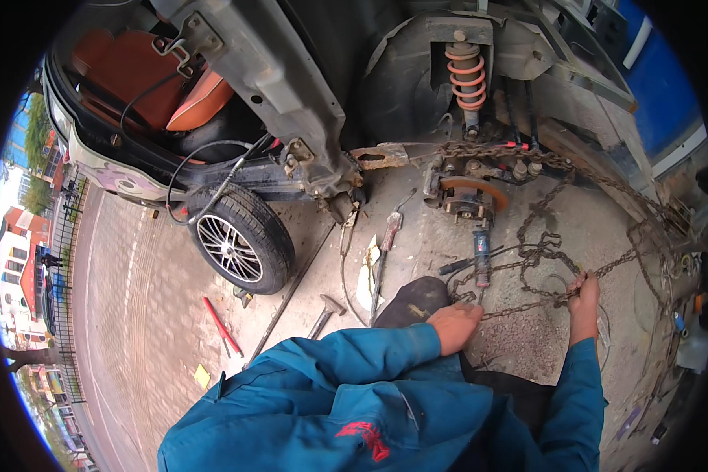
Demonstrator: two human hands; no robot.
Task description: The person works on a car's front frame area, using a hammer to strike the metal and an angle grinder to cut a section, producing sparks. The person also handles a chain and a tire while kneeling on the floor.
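Observation:
A rusty chain (521,312) stretches across the ground between my two hands. My left hand (456,326) is closed around it near my knee, with more links looping up beside the fingers. My right hand (584,300) grips the chain farther right, where several strands meet; some fingers are hidden. Just beyond my left hand lies a blue and black power tool (481,256), its tip toward that hand. Past it is a wheel hub with a rusty brake disc (473,197). Another length of chain (527,156) runs from the car body toward the right.
A red coil spring (467,79) hangs in the wheel arch. At left, a wheel (240,242) sits by the stripped car body. A hammer (325,315), a red-handled tool (222,326), a long bar (299,283) and cables lie on the ground. Clutter lines the right side.

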